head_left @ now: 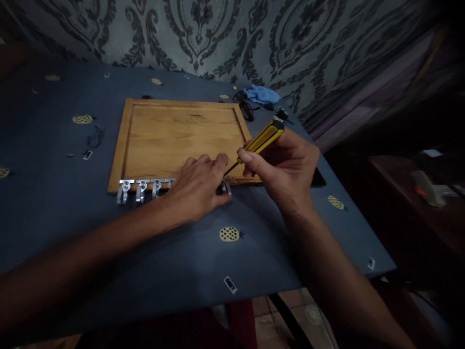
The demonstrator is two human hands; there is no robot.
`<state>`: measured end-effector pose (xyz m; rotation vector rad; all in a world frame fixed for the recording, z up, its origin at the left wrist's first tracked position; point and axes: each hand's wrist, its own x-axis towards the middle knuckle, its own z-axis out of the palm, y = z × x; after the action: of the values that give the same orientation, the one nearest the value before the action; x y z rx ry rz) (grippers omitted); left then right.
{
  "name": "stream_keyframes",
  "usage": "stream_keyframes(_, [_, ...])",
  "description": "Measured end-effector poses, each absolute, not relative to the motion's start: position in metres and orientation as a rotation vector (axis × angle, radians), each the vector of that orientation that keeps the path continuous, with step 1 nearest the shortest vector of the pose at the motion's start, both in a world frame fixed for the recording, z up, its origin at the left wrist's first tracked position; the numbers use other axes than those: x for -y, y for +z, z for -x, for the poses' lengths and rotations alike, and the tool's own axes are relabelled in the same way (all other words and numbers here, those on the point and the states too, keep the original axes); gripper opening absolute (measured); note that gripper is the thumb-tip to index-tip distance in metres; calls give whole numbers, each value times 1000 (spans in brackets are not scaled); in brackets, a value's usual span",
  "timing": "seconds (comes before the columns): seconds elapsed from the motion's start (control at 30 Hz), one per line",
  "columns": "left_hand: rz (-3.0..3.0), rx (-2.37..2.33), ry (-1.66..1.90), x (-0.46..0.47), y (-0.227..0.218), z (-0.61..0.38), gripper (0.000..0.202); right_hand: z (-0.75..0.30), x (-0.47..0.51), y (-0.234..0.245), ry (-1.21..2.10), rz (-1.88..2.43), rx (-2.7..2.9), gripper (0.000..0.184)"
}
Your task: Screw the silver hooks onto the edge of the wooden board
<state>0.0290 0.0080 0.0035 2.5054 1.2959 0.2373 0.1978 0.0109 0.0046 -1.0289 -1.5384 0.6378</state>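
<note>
Right hand (286, 167) grips screwdriver (263, 138) — tip beside left hand (198, 186), apparently flat on hooks (140, 189).

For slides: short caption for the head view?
The right hand holds a yellow screwdriver to metal hooks on a wooden board; left hand rests alongside.

One wooden board (181, 138), one screwdriver (262, 139), five visible metal hooks (124, 190), one blue cloth (262, 94), one pair of glasses (245, 107), one left hand (198, 186) and one right hand (286, 167) show.

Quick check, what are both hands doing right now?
Left hand: open, palm down on the wooden board edge, over the metal hooks.
Right hand: closed on yellow screwdriver.
</note>
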Motion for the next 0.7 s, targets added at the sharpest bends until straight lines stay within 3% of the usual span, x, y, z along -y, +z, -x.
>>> stream_keyframes(0.7, [-2490, -1266, 222, -8, 4, -28, 54, -197, -13, -2, 581, 1024, 1512, 32])
